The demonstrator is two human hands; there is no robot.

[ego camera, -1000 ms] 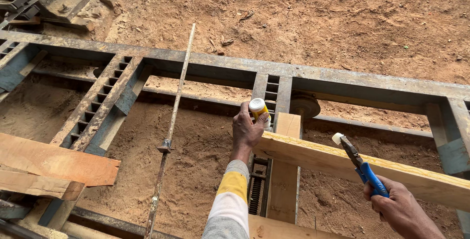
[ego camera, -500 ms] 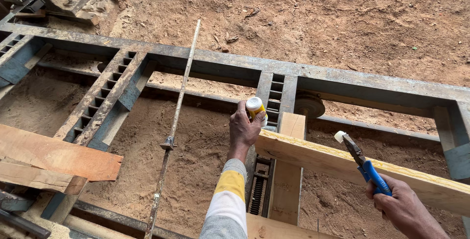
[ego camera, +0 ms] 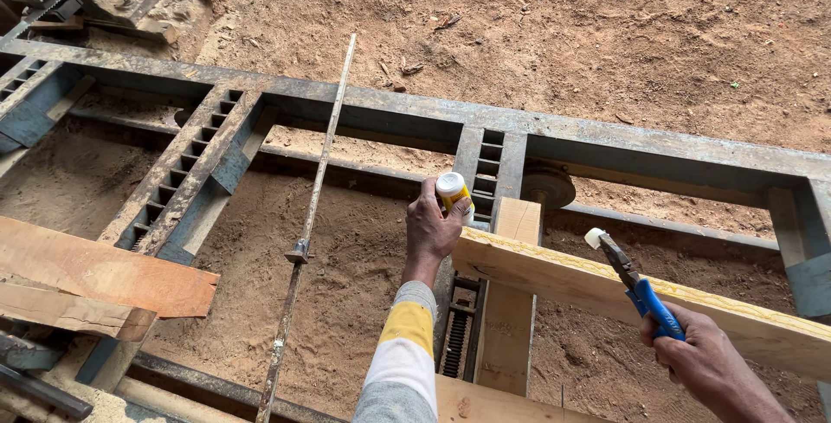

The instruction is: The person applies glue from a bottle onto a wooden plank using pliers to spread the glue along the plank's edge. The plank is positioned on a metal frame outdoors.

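Note:
My left hand (ego camera: 431,228) grips a small yellow bottle with a white cap (ego camera: 452,192), held upright just beyond the end of a pale wooden plank (ego camera: 563,280). That plank lies slanting across a rusty grey-blue steel frame (ego camera: 606,150). My right hand (ego camera: 705,362) holds blue-handled pliers (ego camera: 636,280) over the plank; their jaws pinch a small white piece (ego camera: 594,237). My left sleeve is grey, white and yellow.
A long thin metal rod (ego camera: 313,206) runs from the far rail toward me. Reddish planks (ego camera: 95,280) are stacked at the left. A toothed rack (ego camera: 177,185) crosses the frame. Sawdust and bare earth lie all around; a round wheel (ego camera: 547,187) sits by the far rail.
Both hands keep their grips and stay almost still. The view has shifted slightly, so the bottle and pliers sit a little lower in the frame.

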